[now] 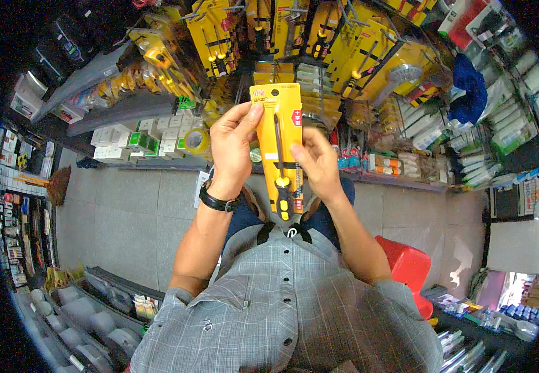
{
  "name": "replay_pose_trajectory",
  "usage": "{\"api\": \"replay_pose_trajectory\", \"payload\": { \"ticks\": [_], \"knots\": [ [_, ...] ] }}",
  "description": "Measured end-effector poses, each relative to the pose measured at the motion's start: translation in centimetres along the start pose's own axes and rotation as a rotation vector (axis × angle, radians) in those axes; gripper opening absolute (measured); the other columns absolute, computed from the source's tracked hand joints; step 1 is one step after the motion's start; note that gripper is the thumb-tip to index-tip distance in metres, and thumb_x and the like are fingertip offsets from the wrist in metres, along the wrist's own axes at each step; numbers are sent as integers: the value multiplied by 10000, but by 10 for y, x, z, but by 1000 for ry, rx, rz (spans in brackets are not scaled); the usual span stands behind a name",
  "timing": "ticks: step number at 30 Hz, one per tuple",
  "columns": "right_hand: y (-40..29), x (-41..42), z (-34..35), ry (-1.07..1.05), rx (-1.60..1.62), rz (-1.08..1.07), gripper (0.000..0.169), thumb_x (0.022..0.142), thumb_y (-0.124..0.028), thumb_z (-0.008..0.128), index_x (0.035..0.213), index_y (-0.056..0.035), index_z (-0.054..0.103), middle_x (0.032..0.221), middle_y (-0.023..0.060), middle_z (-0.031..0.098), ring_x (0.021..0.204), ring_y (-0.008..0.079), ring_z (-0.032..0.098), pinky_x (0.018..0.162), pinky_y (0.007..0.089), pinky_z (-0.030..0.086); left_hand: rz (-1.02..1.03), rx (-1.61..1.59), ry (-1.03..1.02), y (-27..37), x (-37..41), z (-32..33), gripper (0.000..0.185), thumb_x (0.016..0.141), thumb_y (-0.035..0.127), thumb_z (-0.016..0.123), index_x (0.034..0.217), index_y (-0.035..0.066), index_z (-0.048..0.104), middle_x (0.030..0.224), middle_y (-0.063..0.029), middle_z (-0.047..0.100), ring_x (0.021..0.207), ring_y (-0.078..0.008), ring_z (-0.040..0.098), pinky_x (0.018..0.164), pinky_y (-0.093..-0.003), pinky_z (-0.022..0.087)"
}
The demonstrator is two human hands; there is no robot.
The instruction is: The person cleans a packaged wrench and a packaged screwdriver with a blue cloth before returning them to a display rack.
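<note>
A screwdriver [282,186] with a black and yellow handle is mounted on a yellow backing card [269,135], its handle towards my body. My left hand [234,140] pinches the card's upper left edge between thumb and fingers; a black watch strap circles that wrist. On the card's right side, my right hand [318,161] has its thumb at the edge, its fingers partly hidden and slightly blurred. The card bears writing and has a round hanging hole at the top.
Carded screwdrivers [218,46] hang on hooks ahead. Small white boxes [111,140] and a tape roll [196,141] line the lower shelf at left. Packaged goods [386,165] fill the right shelves. A red plastic stool [402,263] stands at right, and grey fittings [73,307] lie behind left.
</note>
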State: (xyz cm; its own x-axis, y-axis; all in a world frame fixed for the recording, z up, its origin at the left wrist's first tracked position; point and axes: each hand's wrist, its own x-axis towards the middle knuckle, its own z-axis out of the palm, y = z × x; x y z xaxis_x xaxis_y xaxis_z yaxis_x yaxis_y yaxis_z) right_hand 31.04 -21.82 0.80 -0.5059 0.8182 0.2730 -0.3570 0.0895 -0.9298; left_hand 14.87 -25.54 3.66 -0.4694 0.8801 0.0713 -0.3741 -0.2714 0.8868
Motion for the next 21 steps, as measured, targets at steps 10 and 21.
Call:
{"api": "replay_pose_trajectory", "payload": {
  "ticks": [10, 21],
  "knots": [
    [-6, 32, -2, 163, 108, 52, 194, 978, -195, 546, 893, -30, 602, 808, -30, 583, 737, 42, 516, 672, 214, 435, -70, 38, -77, -1, 0, -6, 189, 921, 149, 617, 1036, 11, 677, 942, -41, 696, 815, -102, 653, 688, -241, 519],
    [8, 37, 0, 264, 188, 37, 192, 984, -196, 542, 885, -40, 595, 785, -29, 569, 722, 30, 508, 663, 199, 431, -156, -31, -41, 0, -3, 4, 209, 928, 218, 620, 994, 32, 690, 887, -15, 681, 759, -92, 636, 653, -225, 516]
  ]
}}
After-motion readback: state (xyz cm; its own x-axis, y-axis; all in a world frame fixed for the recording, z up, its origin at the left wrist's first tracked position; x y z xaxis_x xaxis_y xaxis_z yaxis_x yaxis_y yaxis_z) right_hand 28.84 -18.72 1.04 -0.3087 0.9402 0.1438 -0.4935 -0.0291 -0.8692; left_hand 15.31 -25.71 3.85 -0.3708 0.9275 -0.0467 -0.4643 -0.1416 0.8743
